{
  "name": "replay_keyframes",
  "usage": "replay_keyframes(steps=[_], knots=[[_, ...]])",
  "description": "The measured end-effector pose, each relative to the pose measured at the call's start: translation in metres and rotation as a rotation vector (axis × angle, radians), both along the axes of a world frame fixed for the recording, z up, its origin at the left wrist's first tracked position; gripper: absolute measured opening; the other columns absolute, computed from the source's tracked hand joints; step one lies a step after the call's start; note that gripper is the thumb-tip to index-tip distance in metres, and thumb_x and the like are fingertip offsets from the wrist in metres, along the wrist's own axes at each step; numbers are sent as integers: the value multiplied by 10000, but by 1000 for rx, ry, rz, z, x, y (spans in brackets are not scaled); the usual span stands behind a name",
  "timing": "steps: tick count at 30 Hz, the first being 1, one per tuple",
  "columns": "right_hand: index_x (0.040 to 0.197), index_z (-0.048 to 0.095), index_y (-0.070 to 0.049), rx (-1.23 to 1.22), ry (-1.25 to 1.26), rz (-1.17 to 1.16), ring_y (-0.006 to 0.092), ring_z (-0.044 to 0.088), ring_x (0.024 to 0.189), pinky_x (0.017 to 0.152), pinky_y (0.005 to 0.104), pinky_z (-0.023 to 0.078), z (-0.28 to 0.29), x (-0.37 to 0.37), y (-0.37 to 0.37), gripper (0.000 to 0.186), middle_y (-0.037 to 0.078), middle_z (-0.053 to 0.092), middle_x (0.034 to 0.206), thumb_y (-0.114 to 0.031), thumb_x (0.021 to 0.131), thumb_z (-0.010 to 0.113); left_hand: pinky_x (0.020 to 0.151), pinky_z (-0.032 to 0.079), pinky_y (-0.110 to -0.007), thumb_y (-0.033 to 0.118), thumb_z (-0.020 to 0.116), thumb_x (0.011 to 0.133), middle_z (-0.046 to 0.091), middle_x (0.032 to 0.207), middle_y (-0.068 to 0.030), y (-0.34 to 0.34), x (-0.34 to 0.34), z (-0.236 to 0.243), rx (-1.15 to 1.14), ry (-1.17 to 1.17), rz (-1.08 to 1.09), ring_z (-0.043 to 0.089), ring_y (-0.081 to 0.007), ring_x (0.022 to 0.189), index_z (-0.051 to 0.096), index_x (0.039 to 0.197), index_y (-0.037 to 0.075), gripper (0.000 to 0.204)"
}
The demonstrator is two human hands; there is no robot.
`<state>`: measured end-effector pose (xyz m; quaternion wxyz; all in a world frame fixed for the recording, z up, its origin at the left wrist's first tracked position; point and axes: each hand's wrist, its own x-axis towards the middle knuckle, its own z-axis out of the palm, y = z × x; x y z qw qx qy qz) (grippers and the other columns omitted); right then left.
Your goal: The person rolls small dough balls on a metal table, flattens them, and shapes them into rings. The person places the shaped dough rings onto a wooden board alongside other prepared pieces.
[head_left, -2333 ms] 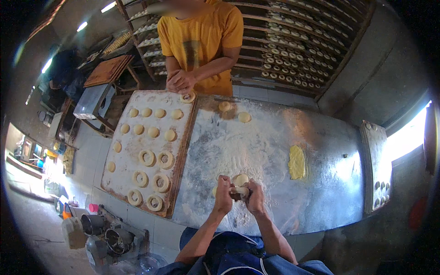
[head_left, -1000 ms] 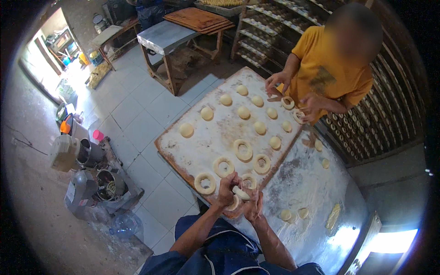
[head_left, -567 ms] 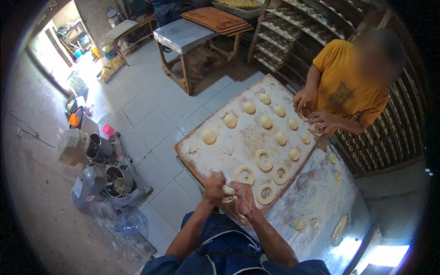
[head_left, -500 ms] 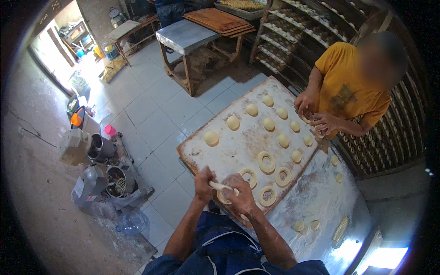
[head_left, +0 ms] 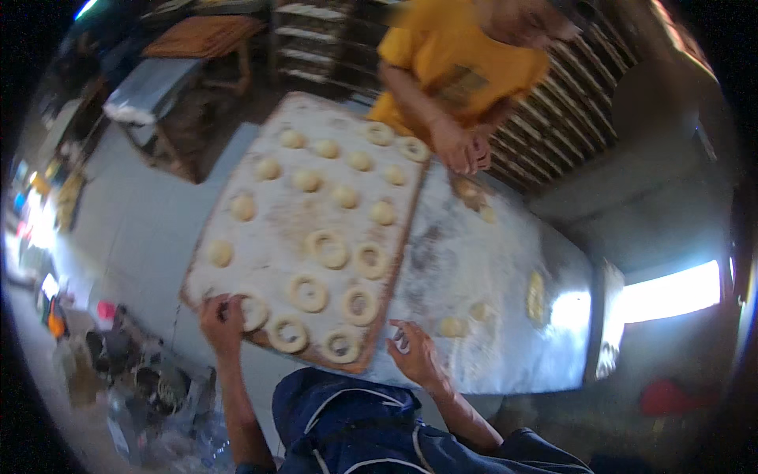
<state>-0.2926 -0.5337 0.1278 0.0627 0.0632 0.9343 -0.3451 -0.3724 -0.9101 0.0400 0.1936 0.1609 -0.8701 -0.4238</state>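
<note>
My left hand [head_left: 222, 322] is at the near left corner of a floured wooden board [head_left: 272, 213]. Its curled fingers hold the edge of a dough ring [head_left: 253, 313] lying there. To the right, my right hand [head_left: 414, 354] hovers over the metal table beside the board's edge, fingers apart and nothing in them. More dough rings lie near my side, such as one dough ring [head_left: 308, 293] in the middle and another dough ring [head_left: 342, 345] by the near right corner. Several round dough balls [head_left: 306, 180] sit in rows farther up. Motion blurs the picture.
Across the board stands a person in a yellow shirt [head_left: 442, 55], hands together near two dough rings [head_left: 380, 133]. The floury metal table [head_left: 489, 261] bears a few dough pieces [head_left: 453, 327]. Racks [head_left: 584, 95] stand behind. Mixers and bowls [head_left: 150, 379] are at left, low down.
My hands have parted: the left set down at a ring on the board, the right moved off over the metal table. The view has swung right. The other person's hands left the board.
</note>
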Motion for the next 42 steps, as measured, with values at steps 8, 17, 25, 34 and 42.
replay_keyframes(steps=[8, 17, 25, 34, 42], knots=[[1121, 698, -80, 510, 149, -127, 395, 596, 1113, 932, 509, 481, -43, 41, 156, 280, 206, 669, 1099, -222, 881, 723, 881, 481, -375, 86, 672, 946, 613, 1081, -114, 149, 5, 61, 83, 161, -318, 606, -260, 955, 614, 1150, 24, 221], [1039, 596, -30, -525, 76, -314, 145, 645, 803, 704, 320, 530, -48, 50, 175, 312, 92, 707, 933, -75, 806, 798, 886, 555, -333, 161, 702, 969, 684, 1159, -129, 359, 76, 33, 776, -426, -901, 662, -216, 1081, 643, 1261, 4, 337], [1395, 320, -75, -692, 64, -396, 232, 681, 983, 861, 373, 548, -31, 67, 184, 756, 188, 694, 1053, -7, 809, 793, 882, 555, -298, 102, 652, 999, 704, 1098, -99, 405, 100, 52, 648, -325, -943, 676, -167, 990, 676, 1237, -3, 260], [1466, 418, -15, -1361, -181, -87, 185, 672, 887, 778, 322, 530, -15, 75, 244, 576, 105, 684, 978, -359, 1015, 518, 886, 531, -316, 143, 657, 994, 652, 1180, -99, 431, 125, 40, 1275, -489, -986, 635, -171, 1056, 537, 1247, 60, 292], [1025, 681, 49, -1212, -76, -397, 312, 659, 780, 735, 424, 527, -76, 83, 231, 602, 182, 699, 905, -491, 1048, 414, 776, 561, -444, 271, 500, 1014, 556, 1035, -118, 469, 120, 50, 1154, -392, -580, 647, -297, 940, 461, 1034, 84, 193]])
